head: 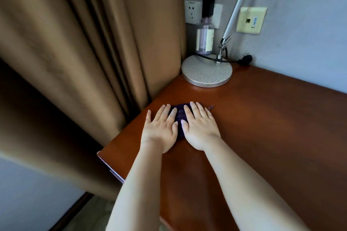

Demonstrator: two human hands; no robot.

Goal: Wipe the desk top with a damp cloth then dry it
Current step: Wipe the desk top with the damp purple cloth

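- left hand point(160, 127) and right hand point(200, 124) both lying flat, fingers straight, pressing the purple cloth point(179, 113)
- cloth's sitting on the desk point(262, 118), near the lamp base point(206, 71)

Both hands, left hand point(159, 127) and right hand point(200, 127), cover most of the cloth point(179, 116). The lamp point(206, 73) arm leaves the top edge. The bottle point(204, 37) label is unreadable.

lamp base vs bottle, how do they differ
The lamp base is a flat, ribbed, silvery disc; the bottle is tall, upright, clear and labelled. The base lies nearer the hands; the bottle stands behind it by the wall sockets. Both sit in the desk's far corner beside the curtain.
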